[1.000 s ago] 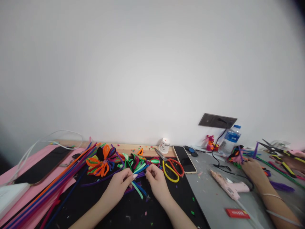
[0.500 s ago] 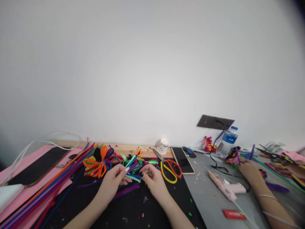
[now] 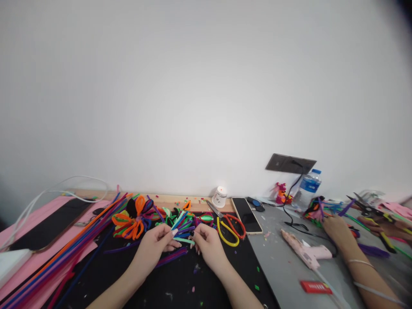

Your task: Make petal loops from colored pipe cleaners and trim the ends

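Observation:
Between my two hands is a small bunch of cut pipe cleaners (image 3: 183, 225) in blue, purple and mint green, fanned out over the black mat. My left hand (image 3: 156, 242) pinches the bunch at its left end, thumb on top. At the other side, my right hand (image 3: 207, 241) has its thumb and fingertips closed on strand ends, close to a mint green pipe cleaner (image 3: 183, 240). Fingers hide the exact grip. Below the bunch, loose purple pipe cleaners (image 3: 173, 256) lie on the mat. Behind my left hand sits an orange pipe-cleaner flower (image 3: 137, 219).
Scissors (image 3: 231, 229), a paper cup (image 3: 219, 197) and a phone (image 3: 247, 215) lie beyond my right hand. Long pipe cleaners (image 3: 74, 234) cover the left side. To the right are a pink glue gun (image 3: 307, 253), a bottle (image 3: 308, 189) and another person's hand (image 3: 336, 231) and pliers (image 3: 370, 208).
My right fingers have closed in on the strand ends, and the bunch has fanned slightly. At the right, the other person's pliers and strands have shifted.

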Tool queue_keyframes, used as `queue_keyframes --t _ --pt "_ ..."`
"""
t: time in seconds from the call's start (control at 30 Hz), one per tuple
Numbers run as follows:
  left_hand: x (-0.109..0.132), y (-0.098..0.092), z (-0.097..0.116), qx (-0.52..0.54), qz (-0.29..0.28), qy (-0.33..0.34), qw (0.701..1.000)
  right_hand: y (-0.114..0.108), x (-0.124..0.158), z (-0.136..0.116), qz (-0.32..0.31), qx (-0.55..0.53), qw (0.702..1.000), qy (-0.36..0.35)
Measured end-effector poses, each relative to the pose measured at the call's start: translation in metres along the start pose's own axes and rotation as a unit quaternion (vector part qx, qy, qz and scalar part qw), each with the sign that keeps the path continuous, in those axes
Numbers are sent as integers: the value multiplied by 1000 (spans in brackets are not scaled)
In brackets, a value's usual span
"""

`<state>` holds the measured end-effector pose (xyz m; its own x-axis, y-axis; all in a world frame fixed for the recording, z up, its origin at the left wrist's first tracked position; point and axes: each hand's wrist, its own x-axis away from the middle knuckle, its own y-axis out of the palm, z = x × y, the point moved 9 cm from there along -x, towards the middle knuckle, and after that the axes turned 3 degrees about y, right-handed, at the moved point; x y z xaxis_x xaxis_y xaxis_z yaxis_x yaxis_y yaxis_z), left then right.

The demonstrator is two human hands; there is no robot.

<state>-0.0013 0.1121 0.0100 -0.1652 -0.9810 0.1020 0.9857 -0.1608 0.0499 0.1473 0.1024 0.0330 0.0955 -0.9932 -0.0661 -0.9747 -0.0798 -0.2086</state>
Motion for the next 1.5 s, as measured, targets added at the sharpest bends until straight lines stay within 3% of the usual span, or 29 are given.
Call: queue_keyframes --t 0.2,0.37,0.53,0.87,1.03,1.33,1.5 --pt "1 1 5 -38 -7 20 999 -1 -1 -1 -21 21 1000 1" --pt "6 12 7 -93 -48 47 993 -17 -1 -19 45 27 997 -61" --pt "11 24 5 -120 -82 64 987 -14 6 -28 47 18 995 -81" --pt "8 21 3 -95 -76 55 991 -20 0 -14 66 39 996 -45" --pt "6 21 3 -74 -66 42 994 -15 -3 -9 28 7 999 -36" --pt "10 23 7 -52 -74 40 995 -26 -1 -21 97 150 981 -70" --pt "8 19 9 -28 -58 32 997 -33 -4 -20 90 89 990 -59"
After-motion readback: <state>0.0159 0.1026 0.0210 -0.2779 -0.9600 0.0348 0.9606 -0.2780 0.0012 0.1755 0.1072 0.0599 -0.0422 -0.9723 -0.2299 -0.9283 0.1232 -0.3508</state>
